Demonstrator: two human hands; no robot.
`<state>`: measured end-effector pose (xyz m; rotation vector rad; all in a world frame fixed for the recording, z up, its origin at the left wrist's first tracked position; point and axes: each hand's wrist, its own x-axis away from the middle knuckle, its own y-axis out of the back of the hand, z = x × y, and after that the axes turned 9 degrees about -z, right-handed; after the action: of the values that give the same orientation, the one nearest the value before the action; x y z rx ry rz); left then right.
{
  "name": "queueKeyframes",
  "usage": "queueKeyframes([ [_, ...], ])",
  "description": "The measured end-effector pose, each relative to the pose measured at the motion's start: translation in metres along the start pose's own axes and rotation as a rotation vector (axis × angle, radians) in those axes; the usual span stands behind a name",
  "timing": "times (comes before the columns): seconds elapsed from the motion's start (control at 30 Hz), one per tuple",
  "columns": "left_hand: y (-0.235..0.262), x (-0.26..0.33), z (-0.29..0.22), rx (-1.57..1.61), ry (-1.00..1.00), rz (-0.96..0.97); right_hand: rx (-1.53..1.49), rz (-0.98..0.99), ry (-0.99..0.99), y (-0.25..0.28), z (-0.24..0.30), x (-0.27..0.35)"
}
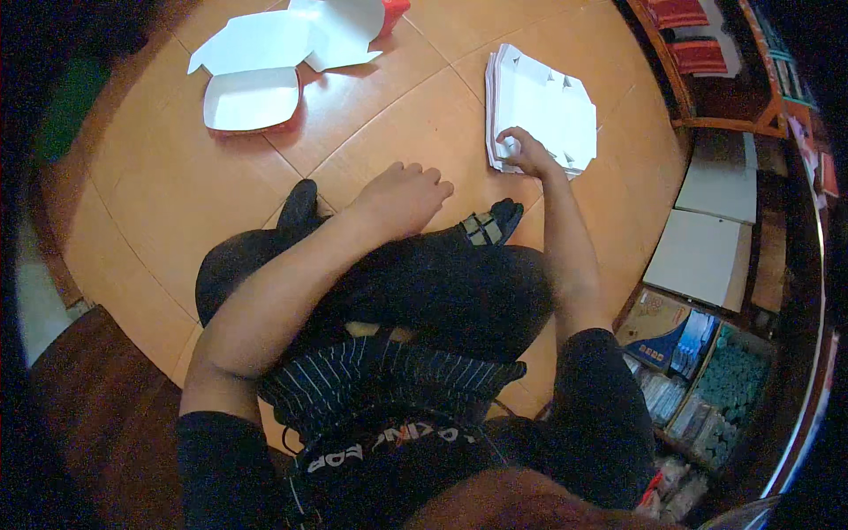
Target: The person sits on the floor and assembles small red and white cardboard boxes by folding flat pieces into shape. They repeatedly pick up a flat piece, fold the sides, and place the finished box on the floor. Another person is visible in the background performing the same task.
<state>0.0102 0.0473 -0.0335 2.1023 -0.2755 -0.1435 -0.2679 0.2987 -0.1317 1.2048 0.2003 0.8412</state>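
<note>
A thick stack of flat white carton blanks (548, 106) with cut slots lies on the floor ahead, to the right. My right hand (530, 155) is at the near left corner of this stack, its thumb and fingers curled round the edge of the top blank. Over my crossed legs, my left hand (406, 199) hovers palm down with its fingers loosely bent and a little apart, nothing seen in it. Farther off at the left, a partly folded carton box (252, 99), white inside and red outside, rests on the floor.
Orange floor tiles (389, 115) lie under everything. To my right stand a wooden shelf (751, 115), white flat boxes (698, 252) and open cartons of small packed goods (729, 380). Part of another red and white carton (349, 31) shows at the top. A dark brown surface (106, 415) is at the lower left.
</note>
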Motion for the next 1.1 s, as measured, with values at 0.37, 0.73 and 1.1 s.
queueKeyframes([
  [0.37, -0.005, 0.003, -0.001, -0.012, -0.020, -0.066, -0.067, 0.047, -0.091, 0.008, 0.005, 0.001],
  [0.73, -0.005, 0.003, 0.000, 0.005, -0.032, -0.080, 0.095, -0.211, 0.114, -0.023, 0.012, 0.018],
  [1.1, -0.002, 0.001, -0.001, -0.011, -0.028, -0.074, 0.077, -0.216, 0.306, -0.002, -0.003, 0.016],
])
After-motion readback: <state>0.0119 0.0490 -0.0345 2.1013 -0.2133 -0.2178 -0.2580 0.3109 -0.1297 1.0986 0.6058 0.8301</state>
